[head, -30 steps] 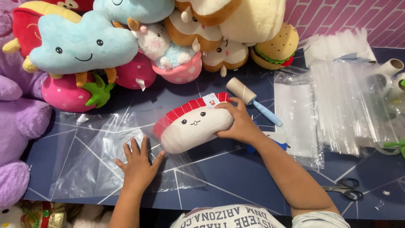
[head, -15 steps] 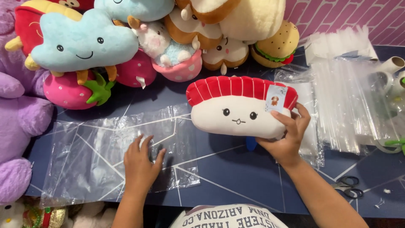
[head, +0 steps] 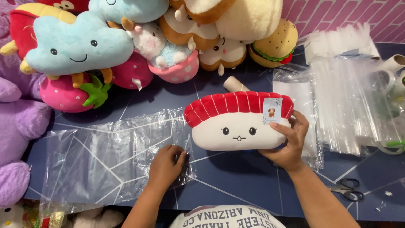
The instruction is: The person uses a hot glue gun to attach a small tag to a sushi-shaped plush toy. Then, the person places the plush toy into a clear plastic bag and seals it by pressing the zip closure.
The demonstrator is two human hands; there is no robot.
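A dark blue counter [head: 236, 185] with thin white lines fills most of the frame. Along the top, from the left edge to the middle, sits a big pile of soft toys [head: 139, 38]: a blue cloud with a smiling face, pink strawberries, a burger and more. A purple soft toy [head: 17, 126] lies at the left edge. A big clear plastic bag [head: 114, 156] lies flat on the counter in the lower left. On the right side is a stack of clear bags [head: 350, 101].

In the middle is a sushi soft toy [head: 236, 122], white below and red on top, with a small face and a paper tag. The right hand [head: 287, 143] holds it by its right end, fingers wrapped around the side, keeping it upright just above the counter. A cardboard tube [head: 234, 83] pokes out behind it.

The left hand [head: 166, 166] rests on the right edge of the big bag, fingers curled and pinching the plastic. Small scissors [head: 348, 189] lie at the lower right.
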